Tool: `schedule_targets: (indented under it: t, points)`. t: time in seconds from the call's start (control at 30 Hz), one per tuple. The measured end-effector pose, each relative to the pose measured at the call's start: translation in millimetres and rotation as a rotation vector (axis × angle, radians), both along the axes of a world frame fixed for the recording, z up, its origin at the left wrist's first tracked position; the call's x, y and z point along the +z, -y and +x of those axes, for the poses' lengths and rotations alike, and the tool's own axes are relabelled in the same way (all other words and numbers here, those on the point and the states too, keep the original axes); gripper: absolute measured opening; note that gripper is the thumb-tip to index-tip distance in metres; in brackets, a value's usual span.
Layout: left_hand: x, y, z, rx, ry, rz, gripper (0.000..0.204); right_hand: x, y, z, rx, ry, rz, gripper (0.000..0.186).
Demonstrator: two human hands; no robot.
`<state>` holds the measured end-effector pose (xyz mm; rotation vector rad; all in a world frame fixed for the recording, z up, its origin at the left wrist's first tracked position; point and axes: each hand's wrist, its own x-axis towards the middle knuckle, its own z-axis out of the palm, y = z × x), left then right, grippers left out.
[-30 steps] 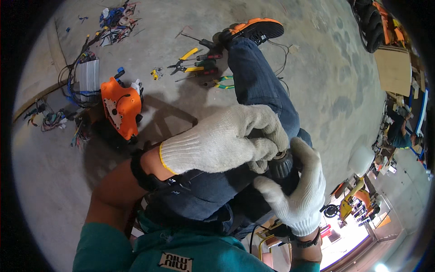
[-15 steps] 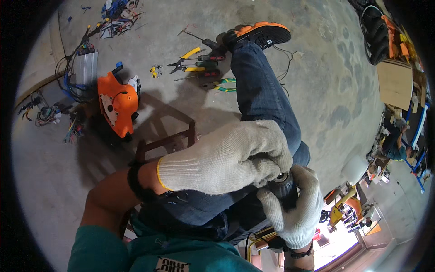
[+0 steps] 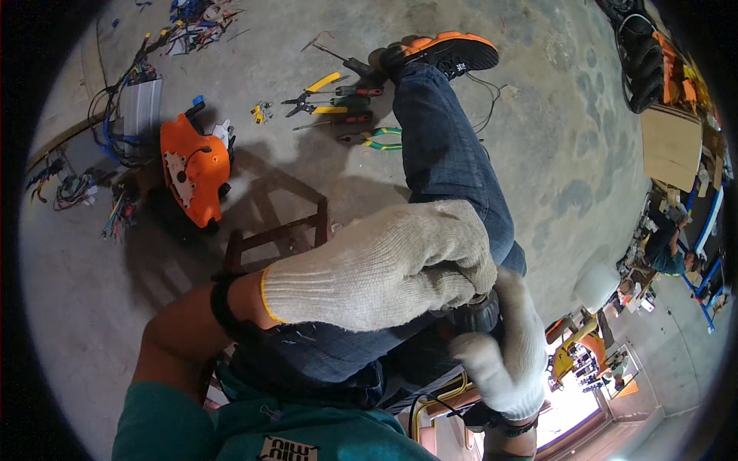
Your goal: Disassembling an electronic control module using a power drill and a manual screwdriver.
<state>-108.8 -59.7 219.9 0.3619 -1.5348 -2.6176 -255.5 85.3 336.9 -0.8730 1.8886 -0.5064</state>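
Note:
My left hand (image 3: 388, 265), in a yellow-edged knit glove, curls closed at the metal top of a dark ribbed cylinder (image 3: 474, 316); what its fingertips hold is hidden. My gloved right hand (image 3: 515, 349) is beside the cylinder, index finger bent along its far side and thumb smeared by motion, so its grip is unclear. Both hands are over my jeans (image 3: 450, 146). On the floor beyond lie yellow-handled pliers (image 3: 327, 83), screwdrivers (image 3: 354, 102) and green-handled pliers (image 3: 380, 144).
An orange shell (image 3: 201, 165), silver box (image 3: 141, 107) and tangled wires (image 3: 192, 27) lie left. A wooden stool-like frame (image 3: 321, 223) is below my left arm. At right are cardboard (image 3: 669, 146), another person (image 3: 665, 242), yellow-orange machinery (image 3: 576, 349) and black tires (image 3: 638, 69).
My left hand has moved down and curled tighter over the cylinder's top. My right hand has also shifted lower, its thumb now moving in nearer the cylinder. The view has shifted slightly.

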Motion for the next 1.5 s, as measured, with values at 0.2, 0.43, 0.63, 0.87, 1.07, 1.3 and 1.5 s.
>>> schedule_targets:
  t: [0.2, 0.43, 0.63, 0.87, 1.07, 1.3, 1.5]
  points:
    - [-1, -2, 0, 0.077, -0.061, -0.061, 0.007, 1, -11, 0, -0.129, 0.071, 0.130, 0.077]
    - [-4, -4, 1, 0.086, -0.054, -0.109, 0.009, -1, 1, 1, -0.165, 0.092, 0.074, 0.075]
    - [-6, -5, 0, 0.108, -0.094, -0.143, 0.012, 1, -9, 5, -0.266, 0.122, 0.197, 0.066]
    - [-3, -2, -1, 0.095, -0.058, -0.150, 0.013, 2, -6, 9, -0.377, 0.142, 0.084, 0.080]
    - [-5, 0, -2, 0.130, -0.120, -0.202, 0.007, -3, -18, 9, -0.359, 0.047, -0.011, 0.106]
    - [-9, -1, 0, 0.083, -0.038, -0.188, 0.012, -5, -7, 7, -0.357, 0.186, 0.156, 0.099]
    - [-6, 2, -1, 0.124, -0.093, -0.194, 0.008, -7, -23, 7, -0.319, 0.023, -0.158, 0.098]
